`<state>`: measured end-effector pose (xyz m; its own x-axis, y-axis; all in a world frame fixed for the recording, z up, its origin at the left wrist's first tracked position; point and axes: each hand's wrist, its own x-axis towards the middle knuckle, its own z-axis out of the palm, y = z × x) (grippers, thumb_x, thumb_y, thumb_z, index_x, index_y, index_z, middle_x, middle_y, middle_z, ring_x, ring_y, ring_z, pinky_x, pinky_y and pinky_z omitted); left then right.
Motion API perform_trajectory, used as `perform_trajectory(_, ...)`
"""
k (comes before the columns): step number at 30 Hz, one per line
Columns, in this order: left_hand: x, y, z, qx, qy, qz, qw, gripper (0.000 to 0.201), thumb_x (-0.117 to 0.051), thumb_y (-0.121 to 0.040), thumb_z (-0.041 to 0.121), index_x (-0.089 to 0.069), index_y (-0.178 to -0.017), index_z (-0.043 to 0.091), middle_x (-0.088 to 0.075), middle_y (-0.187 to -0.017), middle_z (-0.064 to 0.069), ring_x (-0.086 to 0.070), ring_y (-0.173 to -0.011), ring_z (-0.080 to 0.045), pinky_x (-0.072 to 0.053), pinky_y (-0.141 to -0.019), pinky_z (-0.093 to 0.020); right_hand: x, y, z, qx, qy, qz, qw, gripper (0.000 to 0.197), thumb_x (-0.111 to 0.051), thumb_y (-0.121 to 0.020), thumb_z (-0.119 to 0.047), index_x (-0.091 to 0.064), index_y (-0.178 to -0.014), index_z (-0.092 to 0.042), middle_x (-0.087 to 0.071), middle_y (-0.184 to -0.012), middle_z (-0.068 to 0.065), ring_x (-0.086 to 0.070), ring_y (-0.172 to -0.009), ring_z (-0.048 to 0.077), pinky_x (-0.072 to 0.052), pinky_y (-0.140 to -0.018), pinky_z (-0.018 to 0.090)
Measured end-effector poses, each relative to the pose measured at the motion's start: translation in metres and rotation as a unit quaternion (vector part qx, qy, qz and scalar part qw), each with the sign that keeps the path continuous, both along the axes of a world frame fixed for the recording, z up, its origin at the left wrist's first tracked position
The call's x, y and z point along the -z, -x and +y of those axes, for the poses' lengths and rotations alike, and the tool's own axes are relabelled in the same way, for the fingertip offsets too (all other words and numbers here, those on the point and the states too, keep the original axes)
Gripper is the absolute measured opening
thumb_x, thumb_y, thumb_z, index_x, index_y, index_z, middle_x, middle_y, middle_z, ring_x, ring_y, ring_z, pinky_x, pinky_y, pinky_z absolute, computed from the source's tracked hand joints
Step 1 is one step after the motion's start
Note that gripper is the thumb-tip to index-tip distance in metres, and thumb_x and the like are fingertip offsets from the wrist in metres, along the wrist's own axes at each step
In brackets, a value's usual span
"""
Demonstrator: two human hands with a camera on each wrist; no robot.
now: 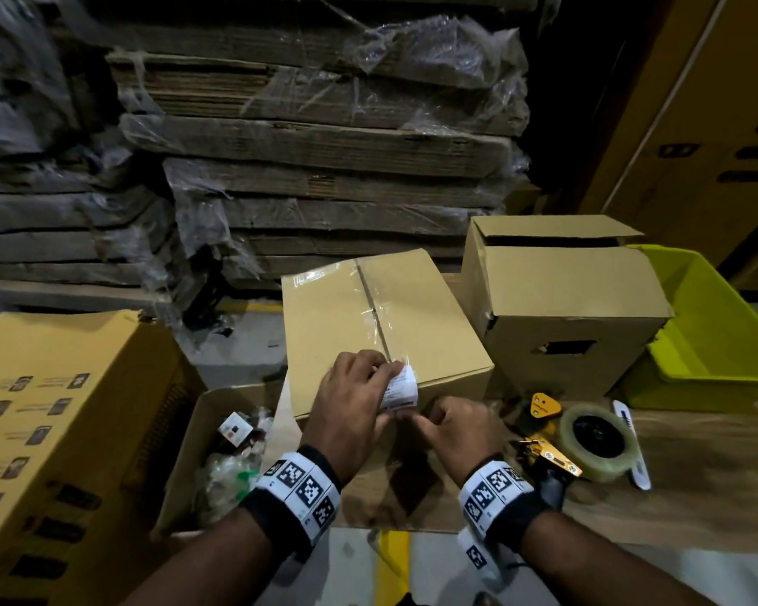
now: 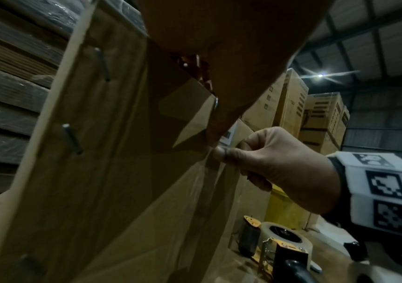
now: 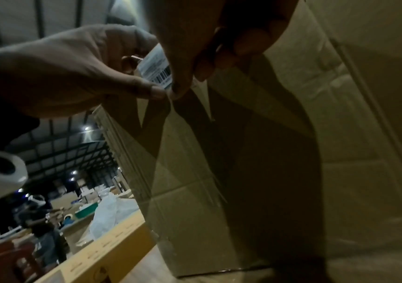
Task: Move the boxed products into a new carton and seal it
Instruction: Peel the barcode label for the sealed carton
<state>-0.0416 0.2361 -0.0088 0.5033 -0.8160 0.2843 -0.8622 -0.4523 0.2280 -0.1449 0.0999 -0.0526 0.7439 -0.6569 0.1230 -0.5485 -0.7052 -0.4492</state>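
A brown carton [image 1: 381,317] with clear tape along its top seam stands in the middle of the table. At its near top edge my left hand [image 1: 384,376] pinches a white printed label [image 1: 400,387] that curls off the box. My right hand [image 1: 417,418] pinches the label's lower edge with thumb and forefinger. The right wrist view shows the label [image 3: 157,66] with its barcode, held between my left hand [image 3: 156,92] and my right fingertips [image 3: 180,92] against the carton [image 3: 280,172]. From the left wrist I see my right hand [image 2: 219,155] at the carton [image 2: 98,172] front.
A tape dispenser [image 1: 587,443] lies right of my hands. Behind it stand a second carton [image 1: 565,308] with loose flaps and a yellow-green bin [image 1: 718,325]. An open box of wrapped products [image 1: 233,452] and a big yellow carton [image 1: 53,430] are on the left. Wrapped flat cardboard [image 1: 307,137] is stacked behind.
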Motion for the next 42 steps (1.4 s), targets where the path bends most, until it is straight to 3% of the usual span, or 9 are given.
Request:
perform_trajectory(4,0.003,0.001,-0.002,0.0,-0.022,-0.023,0.999,0.073,-0.083,-0.065,0.024,-0.054,-0.132,0.022,-0.05,-0.123,0.002,-0.045,-0.106,-0.02,-0.051,-0.087,-0.036,0.0,0.004,0.0,-0.087,0.101,-0.021,0.991,0.039,-0.083,-0.065,-0.044,-0.052,-0.056,-0.021,-0.055,-0.053,-0.005,-0.052,-0.048,0.016,-0.026,-0.046,0.021)
perform_trajectory(7,0.005,0.002,0.003,0.004,-0.018,-0.023,1.0,0.081,-0.078,-0.066,0.015,-0.047,-0.141,0.022,-0.048,-0.126,0.0,-0.045,-0.108,-0.021,-0.051,-0.089,-0.038,-0.002,0.012,-0.004,-0.108,0.125,-0.084,0.983,0.037,-0.082,-0.068,-0.036,-0.048,-0.06,-0.024,-0.05,-0.058,-0.007,-0.048,-0.052,0.013,-0.028,-0.047,0.022)
perform_trajectory(11,0.003,-0.004,0.019,0.021,0.012,-0.003,1.0,0.101,-0.076,-0.068,0.014,-0.025,-0.155,0.021,-0.046,-0.134,-0.002,-0.046,-0.115,-0.022,-0.045,-0.099,-0.038,-0.017,0.025,-0.023,-0.091,0.136,-0.187,0.969,0.027,-0.079,-0.073,-0.036,-0.06,-0.081,-0.018,-0.052,-0.082,-0.001,-0.046,-0.078,0.016,-0.041,-0.066,0.026)
perform_trajectory(13,0.001,-0.008,0.031,-0.021,0.035,0.005,0.999,0.105,-0.082,-0.068,0.029,-0.024,-0.155,0.021,-0.045,-0.137,-0.004,-0.045,-0.121,-0.024,-0.043,-0.103,-0.042,-0.03,0.026,-0.033,-0.088,0.139,-0.196,0.967,0.044,-0.08,-0.07,-0.04,-0.063,-0.103,-0.016,-0.055,-0.103,0.005,-0.05,-0.098,0.023,-0.045,-0.084,0.034)
perform_trajectory(16,0.006,-0.011,0.05,-0.158,0.041,0.037,0.986,0.112,-0.081,-0.064,0.059,-0.027,-0.153,0.019,-0.038,-0.146,-0.006,-0.037,-0.132,-0.027,-0.037,-0.109,-0.044,-0.04,0.019,-0.048,-0.108,0.084,-0.115,0.984,0.074,-0.079,-0.069,-0.048,-0.049,-0.134,-0.028,-0.04,-0.143,0.002,-0.033,-0.135,0.022,-0.033,-0.11,0.039)
perform_trajectory(19,0.019,-0.013,0.061,-0.219,0.036,0.135,0.966,0.124,-0.076,-0.061,0.07,-0.016,-0.155,0.014,-0.031,-0.155,-0.008,-0.03,-0.14,-0.026,-0.031,-0.113,-0.041,-0.037,0.014,-0.054,-0.089,-0.025,-0.078,0.993,0.087,-0.077,-0.069,-0.054,-0.035,-0.143,-0.036,-0.026,-0.156,-0.004,-0.026,-0.142,0.014,-0.029,-0.113,0.034)
perform_trajectory(22,0.023,-0.02,0.057,-0.225,0.044,0.158,0.96,0.124,-0.084,-0.062,0.056,-0.016,-0.155,0.012,-0.037,-0.153,-0.01,-0.035,-0.138,-0.026,-0.034,-0.112,-0.041,-0.032,0.012,-0.052,-0.066,-0.084,-0.059,0.993,0.084,-0.075,-0.072,-0.05,-0.034,-0.144,-0.037,-0.027,-0.156,-0.007,-0.032,-0.141,0.013,-0.035,-0.113,0.04)
perform_trajectory(28,0.015,-0.06,0.035,-0.218,0.032,0.152,0.964,0.118,-0.087,-0.067,0.041,-0.017,-0.156,0.007,-0.037,-0.155,-0.014,-0.038,-0.139,-0.03,-0.036,-0.112,-0.044,-0.03,-0.009,-0.058,-0.058,-0.057,-0.048,0.996,0.068,-0.07,-0.086,-0.024,-0.037,-0.145,-0.029,-0.019,-0.159,-0.003,-0.026,-0.144,0.016,-0.026,-0.114,0.032)
perform_trajectory(42,0.01,-0.132,-0.039,-0.181,-0.013,0.175,0.968,0.1,-0.082,-0.078,0.03,-0.019,-0.154,0.018,-0.023,-0.161,-0.009,-0.036,-0.141,-0.032,-0.039,-0.111,-0.046,-0.04,-0.058,-0.086,0.018,0.168,0.019,0.985,0.055,-0.08,-0.072,-0.032,-0.063,-0.123,-0.022,-0.062,-0.125,0.001,-0.048,-0.109,0.023,-0.047,-0.092,0.037)
